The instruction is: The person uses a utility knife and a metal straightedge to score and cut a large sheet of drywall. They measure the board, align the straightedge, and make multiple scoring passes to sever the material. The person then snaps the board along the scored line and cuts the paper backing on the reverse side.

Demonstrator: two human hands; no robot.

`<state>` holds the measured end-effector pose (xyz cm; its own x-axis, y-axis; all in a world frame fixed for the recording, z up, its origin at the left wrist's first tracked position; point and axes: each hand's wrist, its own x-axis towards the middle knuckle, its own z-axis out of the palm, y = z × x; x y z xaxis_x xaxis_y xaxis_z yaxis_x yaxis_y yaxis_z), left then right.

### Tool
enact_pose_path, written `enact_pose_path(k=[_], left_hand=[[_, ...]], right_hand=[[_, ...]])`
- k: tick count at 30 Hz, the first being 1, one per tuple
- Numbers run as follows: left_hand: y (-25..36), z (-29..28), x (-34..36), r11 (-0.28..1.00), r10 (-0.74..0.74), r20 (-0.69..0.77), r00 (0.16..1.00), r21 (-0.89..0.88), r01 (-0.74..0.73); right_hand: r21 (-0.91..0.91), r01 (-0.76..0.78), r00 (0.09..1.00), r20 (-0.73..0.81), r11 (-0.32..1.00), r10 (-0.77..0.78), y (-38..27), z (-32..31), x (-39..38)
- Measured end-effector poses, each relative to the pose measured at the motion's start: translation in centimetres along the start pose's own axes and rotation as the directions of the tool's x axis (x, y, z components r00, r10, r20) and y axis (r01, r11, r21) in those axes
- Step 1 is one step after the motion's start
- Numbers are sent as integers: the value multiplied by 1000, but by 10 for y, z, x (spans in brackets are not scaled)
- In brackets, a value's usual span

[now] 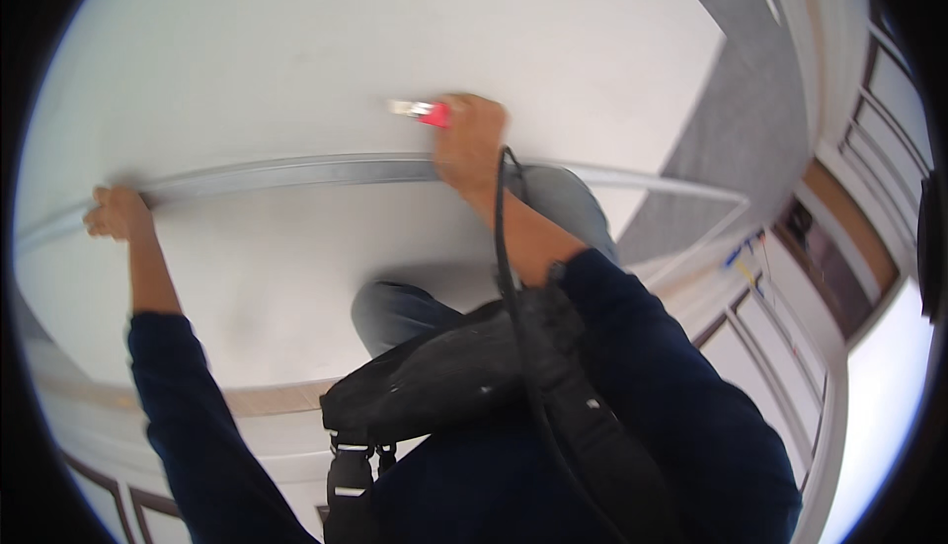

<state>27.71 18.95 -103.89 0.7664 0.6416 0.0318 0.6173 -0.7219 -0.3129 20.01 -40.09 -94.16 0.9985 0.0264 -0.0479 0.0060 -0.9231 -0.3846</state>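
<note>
A long metal profile (296,174) lies across a large white board (326,50), running from the left edge towards the right. Around its left part my left hand (120,214) is closed, with the fingertips over the far edge. My right hand (474,134) is closed on a red utility knife (434,115), whose silvery front end points left. Motion blurs the knife, so its blade cannot be made out. It is over the board, just beyond the profile's far edge; whether it touches the board I cannot tell.
My knees (395,312) are at the board on the near side of the profile. A black cable (509,248) hangs past my right forearm, and a black bag (425,386) sits at my front. Grey floor (726,139) borders the board's right side; blue and yellow items (743,256) lie farther right.
</note>
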Motion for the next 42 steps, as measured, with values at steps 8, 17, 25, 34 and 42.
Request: enact_pose_path(k=[8,17,25,34,42], left_hand=[[208,-173,-246,694,-373,336,865,-518,500],[168,-110,-245,943,-289,117,950,204,262],[219,-148,-248,704,-421,221,880,-532,471],[224,-179,-249,635,-432,225,873,-612,472],[225,-172,-249,662,-414,172,894,-616,426]], right_hand=[[44,-20,1000,0,999,20,2,-8,13],[-6,44,999,-28,999,-44,-5,16,3],[234,65,932,333,970,-143,3,-61,28],[147,297,664,678,943,-315,-39,-62,42],[68,473,667,624,878,-407,-65,-39,54]])
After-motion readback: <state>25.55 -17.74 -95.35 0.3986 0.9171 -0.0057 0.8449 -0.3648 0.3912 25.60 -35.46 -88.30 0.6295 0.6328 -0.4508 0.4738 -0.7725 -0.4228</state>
